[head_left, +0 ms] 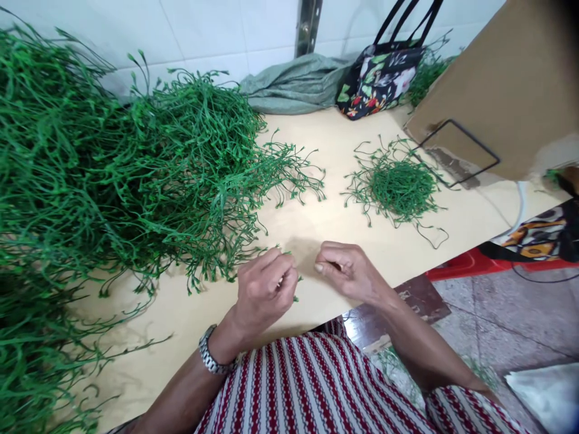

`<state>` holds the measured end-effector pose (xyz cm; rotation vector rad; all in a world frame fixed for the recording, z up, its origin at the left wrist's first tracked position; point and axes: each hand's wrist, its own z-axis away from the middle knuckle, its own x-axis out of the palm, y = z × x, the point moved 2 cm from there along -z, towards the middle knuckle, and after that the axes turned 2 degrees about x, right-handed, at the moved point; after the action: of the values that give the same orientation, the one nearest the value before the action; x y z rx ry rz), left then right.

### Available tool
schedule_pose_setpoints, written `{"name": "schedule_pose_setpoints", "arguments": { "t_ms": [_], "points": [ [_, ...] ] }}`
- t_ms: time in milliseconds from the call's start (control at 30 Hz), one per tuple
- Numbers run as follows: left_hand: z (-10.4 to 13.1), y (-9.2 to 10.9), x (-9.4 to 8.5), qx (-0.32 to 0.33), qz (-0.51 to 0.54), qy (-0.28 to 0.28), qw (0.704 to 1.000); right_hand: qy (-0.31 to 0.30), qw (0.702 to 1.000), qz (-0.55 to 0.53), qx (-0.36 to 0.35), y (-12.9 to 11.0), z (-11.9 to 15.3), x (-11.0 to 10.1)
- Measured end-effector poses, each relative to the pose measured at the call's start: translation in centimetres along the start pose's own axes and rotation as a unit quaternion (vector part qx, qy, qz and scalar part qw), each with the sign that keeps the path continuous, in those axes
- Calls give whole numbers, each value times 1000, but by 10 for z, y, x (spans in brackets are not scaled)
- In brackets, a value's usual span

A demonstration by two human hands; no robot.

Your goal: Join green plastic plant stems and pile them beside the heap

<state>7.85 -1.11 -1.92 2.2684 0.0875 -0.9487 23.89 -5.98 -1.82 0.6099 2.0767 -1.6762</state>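
Note:
My left hand [268, 289], with a watch [210, 351] on the wrist, is closed above the table's front part. Small green tips show beside its fingers, so it seems to grip a few thin green stems, mostly hidden by the hand. A short gap away, my right hand [348, 270] is curled closed, thumb against the forefinger; anything in it is hidden. To the left lies a big heap of green budded stems [181, 157], its loose ends reaching close to my left hand. Beyond my right hand sits a smaller tangled pile of green stems [400, 185].
The pale tabletop [312, 217] runs along a tiled wall. At the back are a grey-green cloth sack [294, 87] and a flowered handbag [380, 78]. A cardboard box [502, 90] and a black wire frame [474, 141] stand right. Below is a red plastic item [461, 265].

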Motion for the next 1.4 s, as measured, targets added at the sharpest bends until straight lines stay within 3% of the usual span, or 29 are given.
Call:
{"name": "schedule_pose_setpoints", "arguments": {
  "t_ms": [100,167,267,367,433,500,567,600,633,700,800,1033,1233,1400],
  "points": [
    [-6,-6,-2,-79,133,-54,987,121,985,127,-9,16,-9,-36],
    [-9,-8,-3,-118,199,-74,970,215,935,280,9,39,-17,-62],
    [-9,-10,-5,-141,258,-102,950,205,862,460,56,81,-29,-85],
    [-4,-15,-5,-168,294,-130,932,172,842,506,73,98,-32,-89],
    [-2,-17,-5,-196,321,-137,917,192,863,464,51,84,-30,-85],
    [-1,-19,-4,-220,338,-125,907,189,918,347,8,56,-27,-72],
    [-2,-17,-5,-229,332,-100,909,113,977,174,-45,24,-26,-50],
    [-2,-16,-5,-227,322,-84,915,51,992,92,-67,11,-25,-36],
    [-2,-15,-5,-219,310,-72,922,-1,997,33,-76,0,-24,-22],
    [-2,-12,-5,-194,288,-53,936,-49,995,-47,-71,-11,-20,3],
    [-1,-9,-6,-157,249,-40,955,-27,993,-113,-38,-9,-14,24],
    [-7,-7,-11,-120,178,-93,972,59,986,-125,-91,-5,-6,25],
    [-4,-5,-9,-168,182,-86,965,26,988,-139,-70,-1,-2,30],
    [-3,-6,-9,-176,153,-85,969,36,993,-73,-84,0,-1,30]
  ]
}}
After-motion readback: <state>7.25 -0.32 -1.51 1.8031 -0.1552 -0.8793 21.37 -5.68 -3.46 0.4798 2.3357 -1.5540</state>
